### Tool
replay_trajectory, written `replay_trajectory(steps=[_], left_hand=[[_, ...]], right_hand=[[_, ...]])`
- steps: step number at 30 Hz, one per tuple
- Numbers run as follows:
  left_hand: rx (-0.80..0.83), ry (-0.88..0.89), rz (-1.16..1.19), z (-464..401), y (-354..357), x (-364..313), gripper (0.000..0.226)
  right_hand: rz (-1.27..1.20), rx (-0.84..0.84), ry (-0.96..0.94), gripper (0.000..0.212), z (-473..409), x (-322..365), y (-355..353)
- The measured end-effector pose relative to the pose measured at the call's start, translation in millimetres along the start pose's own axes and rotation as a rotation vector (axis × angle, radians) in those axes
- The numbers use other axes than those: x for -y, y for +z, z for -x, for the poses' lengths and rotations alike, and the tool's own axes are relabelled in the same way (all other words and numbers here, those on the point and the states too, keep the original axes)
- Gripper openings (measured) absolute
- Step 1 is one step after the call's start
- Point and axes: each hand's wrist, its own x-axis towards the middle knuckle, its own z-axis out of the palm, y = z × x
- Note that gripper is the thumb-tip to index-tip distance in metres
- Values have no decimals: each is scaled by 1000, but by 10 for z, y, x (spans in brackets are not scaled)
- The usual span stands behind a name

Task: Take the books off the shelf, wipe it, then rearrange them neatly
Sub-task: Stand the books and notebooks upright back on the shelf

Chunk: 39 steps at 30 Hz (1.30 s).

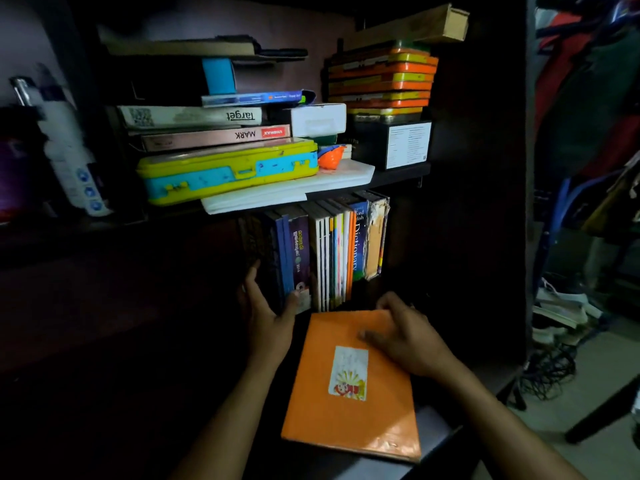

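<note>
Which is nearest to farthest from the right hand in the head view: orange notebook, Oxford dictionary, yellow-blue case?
From the right hand:
1. Orange notebook: directly under it, touching.
2. Oxford dictionary: upright in the lower row, above the hand.
3. Yellow-blue case: upper shelf, up and left.

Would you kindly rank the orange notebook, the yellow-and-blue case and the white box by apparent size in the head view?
1. orange notebook, though nearest the camera
2. yellow-and-blue case, close behind, so unsure
3. white box, clearly smallest
</note>
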Motion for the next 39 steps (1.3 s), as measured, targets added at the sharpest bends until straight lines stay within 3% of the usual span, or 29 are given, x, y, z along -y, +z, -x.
replay_trajectory(steps=[2, 5, 7, 8, 10, 12, 13, 15, 18, 20, 23, 28, 30, 33, 37, 39], left_hand=[[7, -47, 18, 9, 15, -52, 86], [-77, -83, -100, 17, -2, -124, 35], [-60, -37, -123, 21, -62, -202, 51], [65, -50, -67, 35, -73, -194, 61], [475, -149, 59, 60, -39, -139, 72], [781, -259, 55, 122, -17, -122, 83], [838, -294, 62, 138, -19, -135, 87], [848, -323, 201, 142, -9, -121, 63], [771, -285, 317, 143, -12, -231, 36], [639, 36, 97, 103, -18, -278, 34], [521, 501, -189, 75, -34, -266, 49], [263, 853, -444, 103, -112, -420, 51], [188, 905, -536, 75, -155, -459, 49], [193, 955, -637, 94, -172, -482, 49], [71, 907, -524, 113, -121, -508, 35], [-57, 790, -462, 70, -115, -427, 47]], right_hand=[[-235, -59, 4, 34, 31, -13, -35], [-503, -193, 35, 30, 16, -33, -84], [-577, -276, 61, 32, -19, -45, -115], [-606, -301, 86, 34, -29, -55, -116], [-648, -364, 138, 34, -38, -96, -124], [-677, -430, 164, 30, -34, -117, -131], [-675, -456, 169, 29, -37, -121, -136], [-636, -501, 148, 29, -32, -86, -116], [-360, -638, 46, 34, 9, -13, -75], [-33, -718, -55, 49, 32, 13, -36], [294, -712, -224, 76, 39, 71, 12], [268, -770, -442, 92, 67, 106, -29], [161, -731, -573, 92, 120, 131, -70], [195, -613, -684, 74, 185, 198, -72], [377, -586, -557, 39, 184, 99, -43], [305, -612, -482, 26, 179, 71, -58]])
